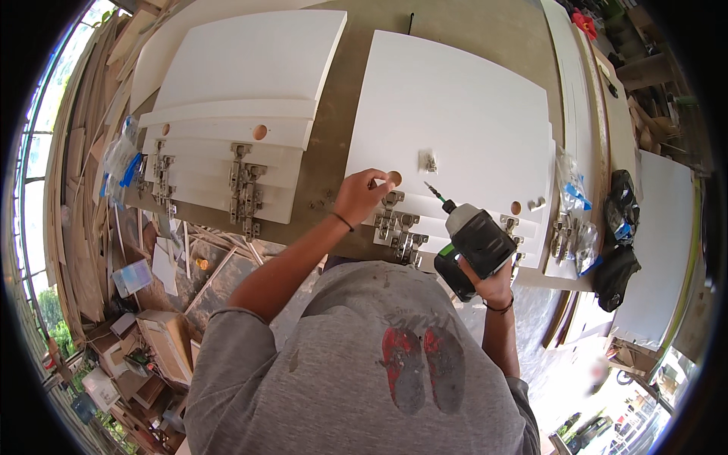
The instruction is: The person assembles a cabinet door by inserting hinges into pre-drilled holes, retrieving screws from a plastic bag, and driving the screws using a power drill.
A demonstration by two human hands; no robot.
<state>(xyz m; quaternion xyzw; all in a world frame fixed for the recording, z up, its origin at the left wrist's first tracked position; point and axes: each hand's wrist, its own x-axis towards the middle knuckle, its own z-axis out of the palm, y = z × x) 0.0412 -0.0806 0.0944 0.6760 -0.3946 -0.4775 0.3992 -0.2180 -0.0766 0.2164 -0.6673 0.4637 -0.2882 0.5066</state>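
My right hand [494,284] grips a black and green cordless drill [479,239] by its handle, with the long bit slanting up and left over a white panel [455,98]. My left hand [362,199] is at the panel's near left, fingers bent together beside a round drilled hole [394,178]. What its fingertips hold, if anything, is too small to make out. Just below it, metal hinges [398,227] stick out over the stacked panels' near edge. A small clear bag of screws [428,161] lies on the panel, right of the left hand.
On the left, another stack of white panels [250,64] carries several hinges [244,182]. Clear plastic bags [119,163] lie at its left end. More bags [570,182] and a black bag [622,220] are at the right. Loose screws [322,203] dot the brown tabletop [326,152].
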